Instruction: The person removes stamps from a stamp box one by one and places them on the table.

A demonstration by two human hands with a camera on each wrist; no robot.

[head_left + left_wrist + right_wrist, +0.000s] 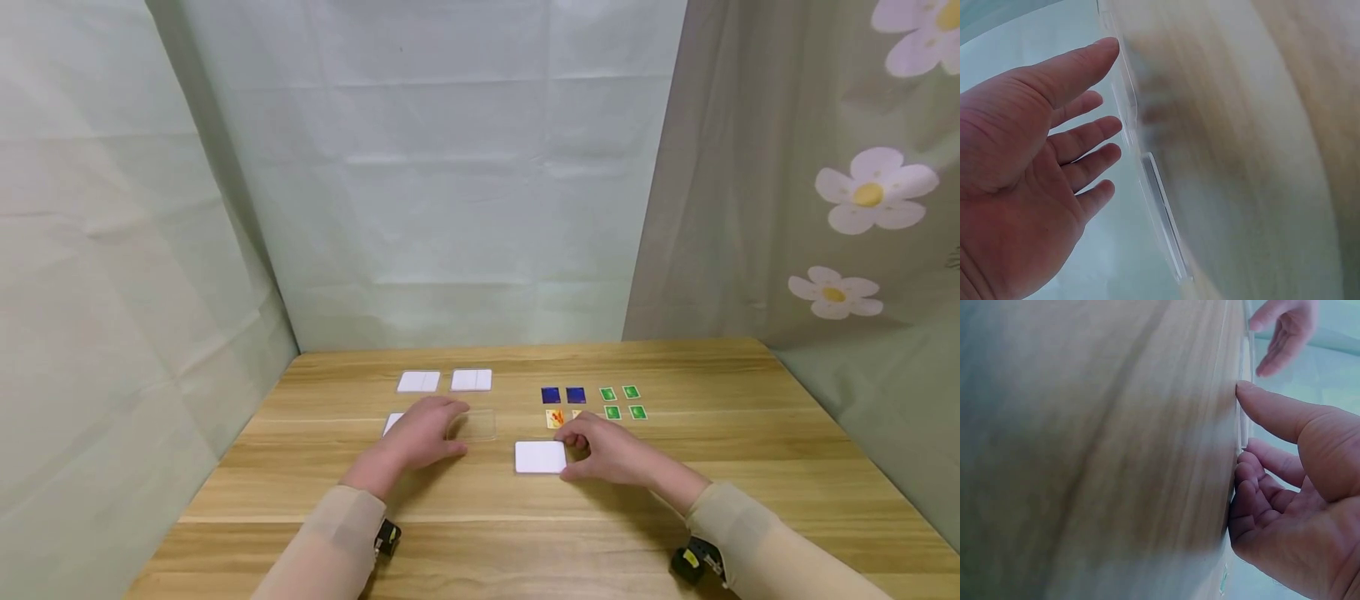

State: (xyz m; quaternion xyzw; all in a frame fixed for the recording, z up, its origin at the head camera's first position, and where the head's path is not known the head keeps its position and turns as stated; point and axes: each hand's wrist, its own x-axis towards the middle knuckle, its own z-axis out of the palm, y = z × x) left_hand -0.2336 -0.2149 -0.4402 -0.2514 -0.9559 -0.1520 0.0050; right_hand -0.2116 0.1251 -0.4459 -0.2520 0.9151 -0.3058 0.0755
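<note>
My left hand [425,433] is low over the table, fingers spread and relaxed, fingertips right at the left edge of a clear plastic rectangle [480,425]. In the left wrist view, the thumb and fingers of that hand [1054,144] are apart with nothing held between them. To the right, my right hand [606,450] pinches the right edge of a white card [538,457], thumb at the near corner and index finger at the far one. The right wrist view shows this hand [1291,481] low at the tabletop, its other fingers curled under.
Two white cards [418,382] [472,380] lie at the back left; another card [392,422] is partly hidden by the left hand. Behind the right hand lie dark blue squares [551,395], orange-pictured squares [554,418] and several green squares [612,412]. Curtains surround the wooden table [480,533].
</note>
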